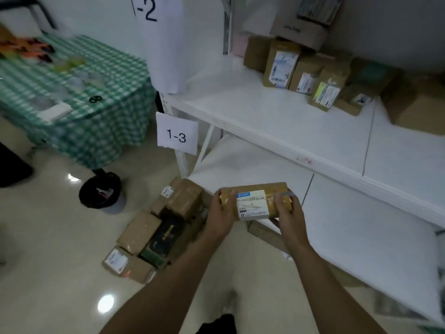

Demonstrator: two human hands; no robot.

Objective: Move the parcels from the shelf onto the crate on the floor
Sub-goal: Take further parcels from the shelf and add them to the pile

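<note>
A small brown cardboard parcel [255,201] with a white label is held in front of me, above the floor by the shelf's lower left corner. My left hand [220,214] grips its left end and my right hand [287,213] grips its right end. Below and to the left, several parcels [154,232] lie piled on the floor, hiding whatever is under them. More brown parcels [310,75] stand at the back of the white shelf [277,121].
A paper tag "1-3" [177,136] hangs on the shelf post. To the left stands a table with a green checked cloth [79,92] and clutter on it. A black bin [101,192] sits on the glossy floor beside it. A lower shelf board [349,225] is to my right.
</note>
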